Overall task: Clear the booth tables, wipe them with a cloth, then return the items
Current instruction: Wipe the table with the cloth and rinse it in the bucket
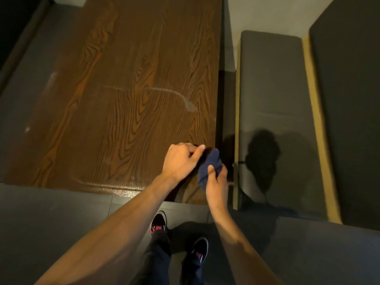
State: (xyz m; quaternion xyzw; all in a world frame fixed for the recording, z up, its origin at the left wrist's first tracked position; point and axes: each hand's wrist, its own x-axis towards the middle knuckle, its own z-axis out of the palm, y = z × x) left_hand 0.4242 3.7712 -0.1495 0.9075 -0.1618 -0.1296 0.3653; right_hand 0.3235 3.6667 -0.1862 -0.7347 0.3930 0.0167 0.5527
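Note:
A dark wood-grain booth table (127,89) fills the upper middle of the head view, with pale wet streaks across its top and nothing standing on it. Over its near right corner, both hands hold a bunched dark blue cloth (210,164). My left hand (181,161) pinches the cloth's upper left part with curled fingers. My right hand (216,179) grips the cloth from below, thumb pressed on the fabric. Part of the cloth is hidden inside the hands.
A grey padded bench seat (273,99) runs along the table's right side, with a dark backrest (349,99) beyond it. Another grey seat (30,83) lies on the left. My feet in dark shoes (178,237) stand on grey floor tiles just before the table's near edge.

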